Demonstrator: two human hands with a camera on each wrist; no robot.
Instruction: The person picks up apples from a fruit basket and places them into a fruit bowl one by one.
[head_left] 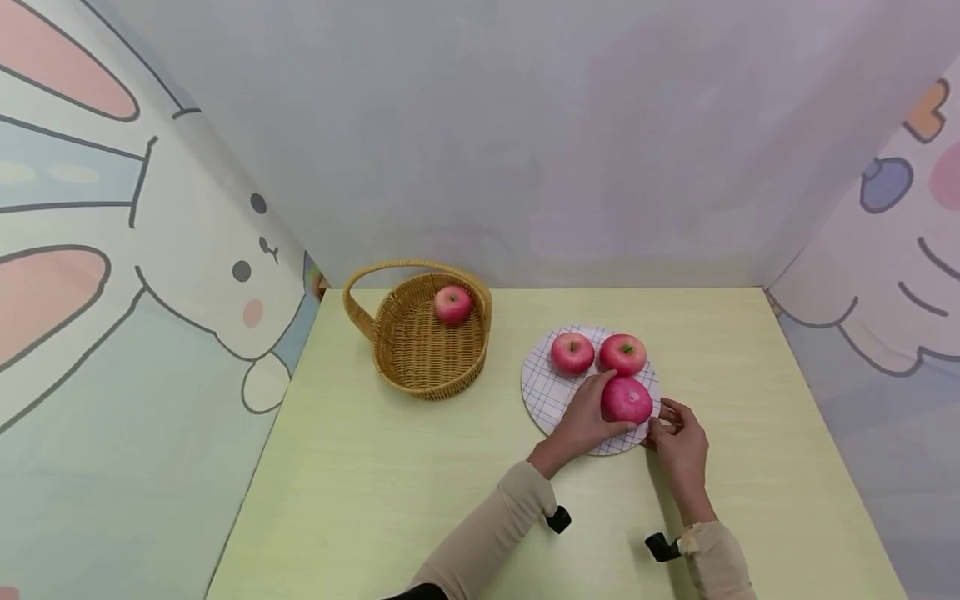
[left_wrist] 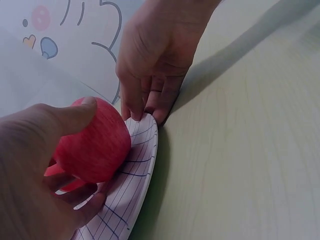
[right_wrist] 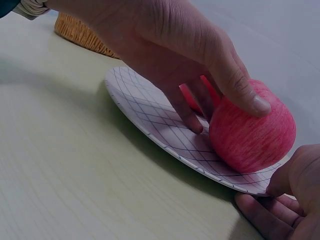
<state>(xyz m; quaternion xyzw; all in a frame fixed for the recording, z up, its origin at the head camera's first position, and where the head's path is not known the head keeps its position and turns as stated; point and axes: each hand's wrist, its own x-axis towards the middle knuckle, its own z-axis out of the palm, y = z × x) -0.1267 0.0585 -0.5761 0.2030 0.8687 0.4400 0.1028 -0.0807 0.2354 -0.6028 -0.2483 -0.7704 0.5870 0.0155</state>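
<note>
Held apple [head_left: 628,402] in the left hand's [head_left: 585,418] grasp, by the plate's right edge

Left wall [head_left: 187,242] with a white cartoon rabbit, plain pale back wall [head_left: 480,150] and right wall [head_left: 862,275] with another cartoon figure enclose a pale, wood-grained table [head_left: 360,500]. Near the table's far left corner stands a wicker basket [head_left: 442,390], a lone apple [head_left: 453,305] inside by its far right wall. Right of it, nearer the far edge than the near one, lies a round plate [head_left: 542,390], white with dark grid lines. Two stem-up apples [head_left: 572,353] sit side by side in the plate's far half.

Reaching over the plate's near edge, the left hand curves thumb and fingers round the held apple, which lies to the right of the palm; whether its weight rests on the plate, I cannot tell. Just right of that apple, the right hand [head_left: 684,446] pinches the plate's right rim between thumb and fingers.
</note>
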